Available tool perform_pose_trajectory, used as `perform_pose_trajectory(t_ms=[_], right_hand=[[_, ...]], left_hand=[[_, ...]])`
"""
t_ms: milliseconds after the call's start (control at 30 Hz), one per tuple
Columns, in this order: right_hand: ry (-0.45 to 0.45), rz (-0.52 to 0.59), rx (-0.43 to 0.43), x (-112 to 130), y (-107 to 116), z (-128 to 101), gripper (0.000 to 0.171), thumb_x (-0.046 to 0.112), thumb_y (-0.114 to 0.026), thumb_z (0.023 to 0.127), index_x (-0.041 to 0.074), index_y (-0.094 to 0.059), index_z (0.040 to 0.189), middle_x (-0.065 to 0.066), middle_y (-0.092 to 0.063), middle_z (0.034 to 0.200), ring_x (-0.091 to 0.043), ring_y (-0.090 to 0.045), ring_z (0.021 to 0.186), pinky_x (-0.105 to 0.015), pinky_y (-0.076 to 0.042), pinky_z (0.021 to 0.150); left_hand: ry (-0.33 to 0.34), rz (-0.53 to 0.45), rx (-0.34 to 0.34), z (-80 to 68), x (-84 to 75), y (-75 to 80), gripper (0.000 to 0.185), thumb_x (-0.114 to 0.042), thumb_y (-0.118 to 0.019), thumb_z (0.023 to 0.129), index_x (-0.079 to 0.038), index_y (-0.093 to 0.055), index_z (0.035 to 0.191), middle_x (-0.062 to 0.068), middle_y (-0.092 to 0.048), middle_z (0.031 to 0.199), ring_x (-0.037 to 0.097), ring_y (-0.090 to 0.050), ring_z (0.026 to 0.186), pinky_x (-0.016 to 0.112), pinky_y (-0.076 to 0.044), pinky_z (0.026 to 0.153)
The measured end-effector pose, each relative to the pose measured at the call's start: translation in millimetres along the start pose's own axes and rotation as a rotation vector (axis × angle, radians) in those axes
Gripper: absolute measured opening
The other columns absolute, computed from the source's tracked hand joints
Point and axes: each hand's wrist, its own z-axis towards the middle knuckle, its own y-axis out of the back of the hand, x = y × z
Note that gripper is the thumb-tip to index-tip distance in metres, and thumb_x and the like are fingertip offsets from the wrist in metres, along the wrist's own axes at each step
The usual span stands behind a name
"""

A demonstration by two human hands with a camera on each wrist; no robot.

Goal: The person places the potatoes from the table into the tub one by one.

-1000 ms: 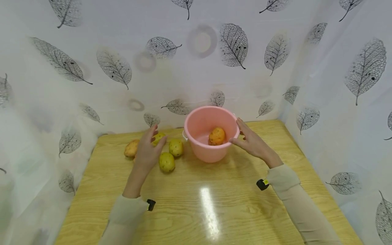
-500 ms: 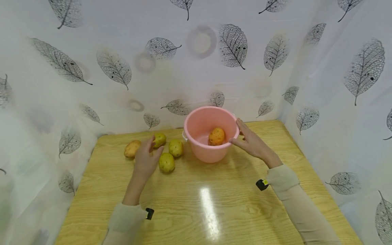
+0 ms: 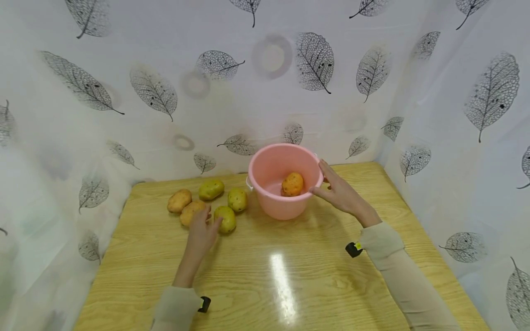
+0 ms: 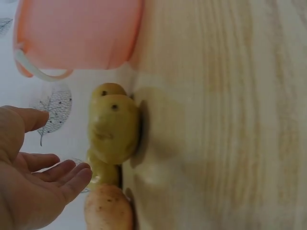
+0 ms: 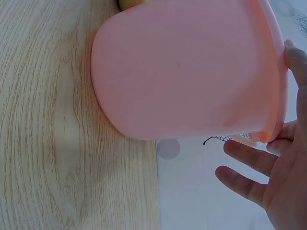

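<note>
My left hand (image 3: pixel 202 232) holds nothing, its fingers slightly bent and apart, beside a tan potato (image 3: pixel 190 213) and a greenish potato (image 3: pixel 225 220). In the left wrist view the same greenish potato (image 4: pixel 114 132) stands right of my fingertips. A second tan potato (image 3: pixel 179 201) and two more greenish ones, one at the back (image 3: pixel 211 189) and one nearer the bucket (image 3: pixel 238 199), lie close by. My right hand (image 3: pixel 341 193) holds the rim of a pink bucket (image 3: pixel 281 207) with thumb and forefinger; two other fingers (image 5: pixel 240 184) extend free. Inside the bucket is one orange-brown potato (image 3: pixel 292 184).
The wooden table (image 3: pixel 248 276) ends at the back against a white curtain (image 3: pixel 265 101) with leaf prints, which also encloses both sides. A white bucket handle (image 4: pixel 41 69) hangs on the bucket's left side.
My left hand has come back toward me from over the potatoes, uncovering the greenish potato at the back and the nearer tan one. My right hand and the bucket stay put.
</note>
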Motion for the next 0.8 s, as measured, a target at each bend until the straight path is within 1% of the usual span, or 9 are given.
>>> perform_pose_trajectory(t_ms=[67,133,267,333,400,500,600,700,800], right_hand=[[0.001,0.001,-0.001,0,0,0,0.094,0.048,-0.066,0.100,0.023,-0.007,0.168,-0.003,-0.016,0.172,-0.033,-0.051,0.133,-0.063,-0.048,0.101],[0.000,0.003,-0.004,-1,-1,0,0.094,0.048,-0.066,0.099,0.023,-0.007,0.168,-0.003,-0.016,0.172,-0.033,-0.051,0.134,-0.063,-0.048,0.101],[0.008,0.007,-0.004,-1,-1,0,0.094,0.048,-0.067,0.099,0.023,-0.007,0.168,-0.004,-0.018,0.172,-0.033,-0.051,0.133,-0.063,-0.049,0.101],[0.008,0.013,-0.006,0,-1,0,0.094,0.047,-0.067,0.099,0.023,-0.008,0.168,-0.004,-0.019,0.172,-0.033,-0.052,0.132,-0.062,-0.049,0.100],[0.009,0.015,-0.003,0,0,0,0.094,0.048,-0.067,0.099,0.023,-0.007,0.168,-0.004,-0.018,0.172,-0.032,-0.052,0.132,-0.063,-0.049,0.101],[0.005,0.018,-0.006,0,-1,0,0.094,0.047,-0.067,0.099,0.023,-0.008,0.168,-0.003,-0.017,0.172,-0.032,-0.052,0.132,-0.063,-0.048,0.101],[0.002,0.019,-0.008,1,-1,1,0.094,0.046,-0.067,0.099,0.023,-0.008,0.168,-0.003,-0.016,0.172,-0.031,-0.052,0.132,-0.063,-0.049,0.101],[-0.002,0.021,-0.008,1,-1,1,0.093,0.045,-0.067,0.099,0.022,-0.009,0.168,-0.002,-0.015,0.172,-0.031,-0.052,0.132,-0.062,-0.048,0.101],[-0.012,0.019,-0.007,1,-1,0,0.094,0.046,-0.067,0.099,0.021,-0.008,0.168,-0.003,-0.013,0.173,-0.032,-0.051,0.134,-0.062,-0.047,0.102]], left_hand=[[0.022,0.005,0.003,-1.0,4.7,-3.6,0.065,-0.021,-0.061,0.105,0.013,-0.034,0.153,0.034,-0.041,0.152,0.050,-0.047,0.134,0.060,-0.043,0.110],[0.059,0.004,0.006,-1.7,9.2,-7.5,0.067,-0.024,-0.060,0.106,0.011,-0.032,0.155,0.032,-0.041,0.153,0.049,-0.047,0.135,0.059,-0.042,0.111],[0.149,-0.021,0.017,-4.1,17.6,-15.3,0.071,-0.033,-0.057,0.107,0.008,-0.028,0.158,0.030,-0.038,0.155,0.047,-0.043,0.139,0.059,-0.038,0.114],[0.167,-0.029,0.018,-5.3,20.5,-18.8,0.073,-0.035,-0.056,0.107,0.008,-0.027,0.158,0.030,-0.038,0.155,0.046,-0.042,0.140,0.059,-0.037,0.115],[0.169,-0.036,0.013,-6.3,22.2,-22.0,0.073,-0.035,-0.056,0.107,0.008,-0.029,0.158,0.031,-0.039,0.155,0.046,-0.042,0.141,0.059,-0.036,0.116],[0.133,-0.032,-0.004,-6.6,23.4,-26.1,0.068,-0.031,-0.059,0.106,0.010,-0.035,0.154,0.032,-0.042,0.152,0.046,-0.043,0.140,0.059,-0.037,0.115],[0.108,-0.021,-0.020,-5.8,25.8,-30.5,0.063,-0.029,-0.061,0.105,0.011,-0.040,0.150,0.031,-0.045,0.150,0.045,-0.042,0.141,0.059,-0.034,0.117],[0.106,-0.009,-0.022,-5.1,27.1,-33.7,0.064,-0.029,-0.061,0.105,0.011,-0.040,0.150,0.031,-0.043,0.151,0.045,-0.038,0.144,0.058,-0.029,0.120],[0.112,-0.001,-0.016,-4.3,25.4,-35.2,0.068,-0.030,-0.061,0.105,0.013,-0.036,0.151,0.033,-0.039,0.153,0.046,-0.034,0.146,0.058,-0.026,0.121]])
